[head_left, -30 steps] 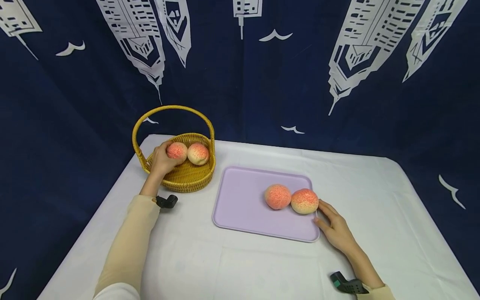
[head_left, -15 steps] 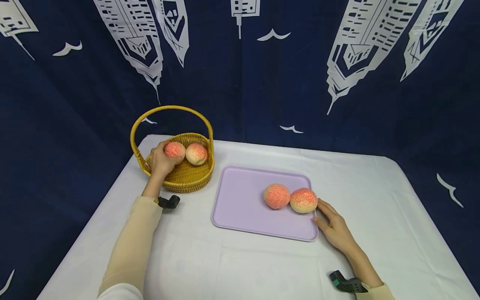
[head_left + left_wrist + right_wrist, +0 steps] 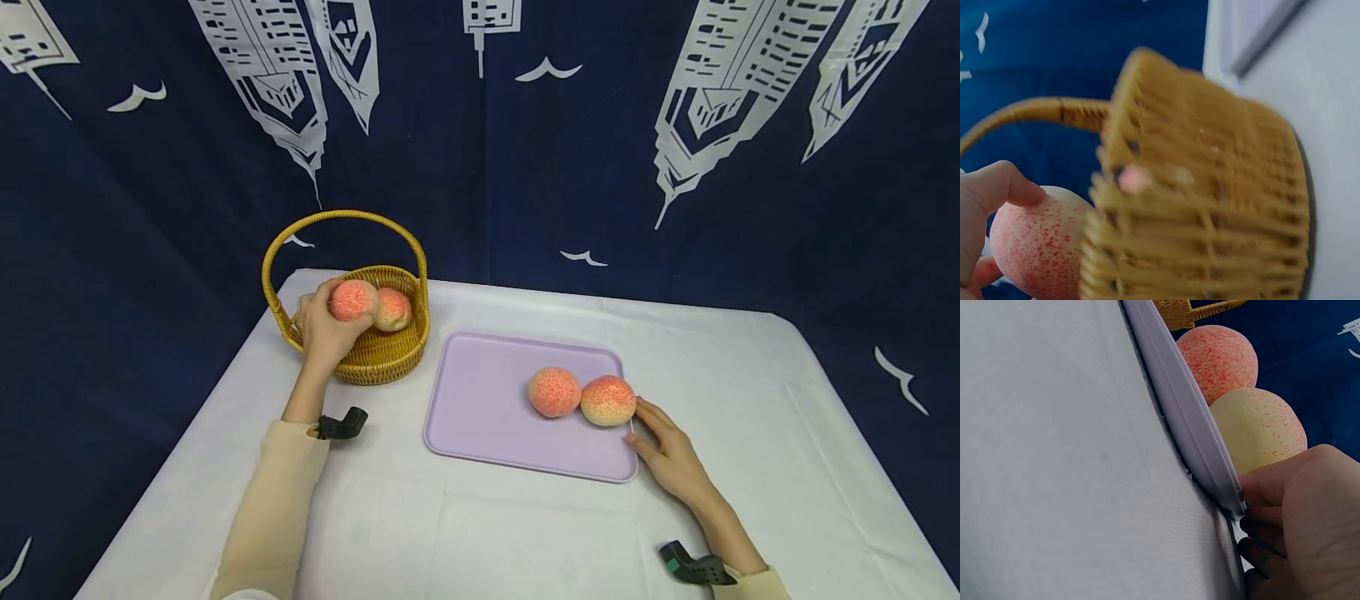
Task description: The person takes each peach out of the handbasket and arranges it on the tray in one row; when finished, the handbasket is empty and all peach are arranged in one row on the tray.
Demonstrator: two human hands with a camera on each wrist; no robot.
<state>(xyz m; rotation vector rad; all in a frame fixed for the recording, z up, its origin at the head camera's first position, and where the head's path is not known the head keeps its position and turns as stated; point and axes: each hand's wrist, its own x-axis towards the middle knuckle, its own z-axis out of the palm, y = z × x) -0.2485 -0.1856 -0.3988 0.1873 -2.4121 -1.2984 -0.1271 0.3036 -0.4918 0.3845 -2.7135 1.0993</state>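
Clearly, the left grip (image 3: 324, 335) holds a speckled peach (image 3: 352, 300).

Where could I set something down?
Free: the tray's left half, beside two peaches; the white cloth between tray and forearms; the cloth right of the tray, beyond the right fingers. Crowded: the tray's right half; the basket, where left fingers hold one peach near another.

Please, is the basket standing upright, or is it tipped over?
Upright. In the head view, the basket stands base-down on the white cloth, its handle arching above, with a peach resting inside.
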